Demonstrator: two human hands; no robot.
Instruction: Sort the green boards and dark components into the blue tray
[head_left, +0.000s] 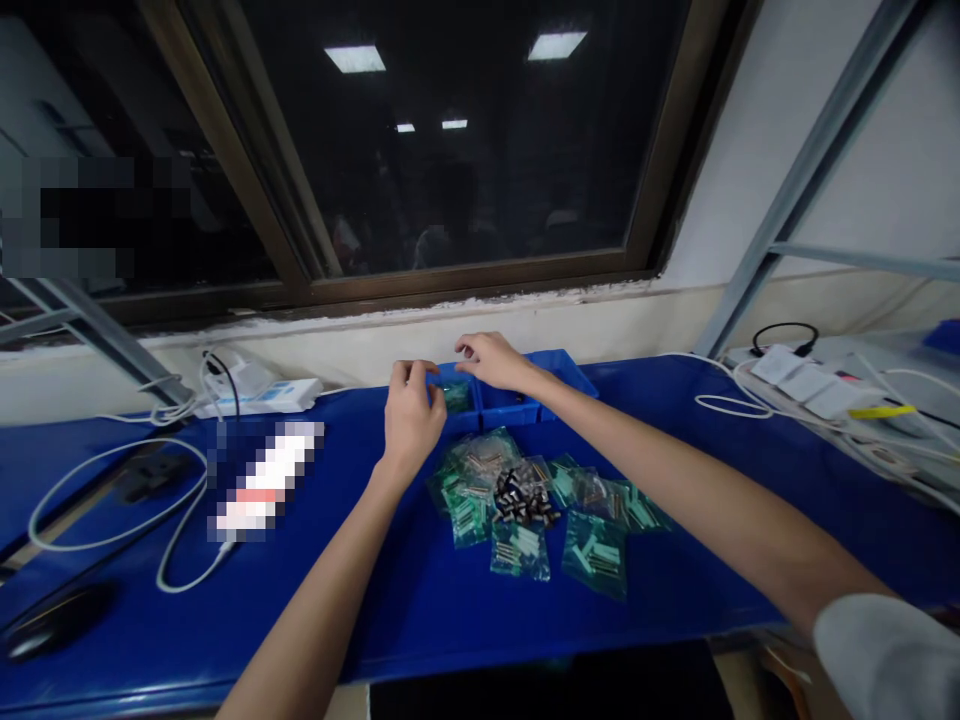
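My left hand (410, 412) reaches to the left edge of a small blue bin (459, 396), its fingers curled and pinched at the rim. My right hand (489, 359) hovers over the back of the blue bins (517, 405), fingers bent down and pinched; what they hold I cannot make out. In front of the bins lies a heap of small green-tinted plastic bags (525, 505) with metal parts, and a loose pile of dark metal pieces (523, 497) on top.
A blue mat (420, 600) covers the bench. At the left lie a white power strip (259, 397), white cables (112, 520) and a dark mouse (56, 622). White cables and adapters (806, 385) lie at the right. A dark window is behind.
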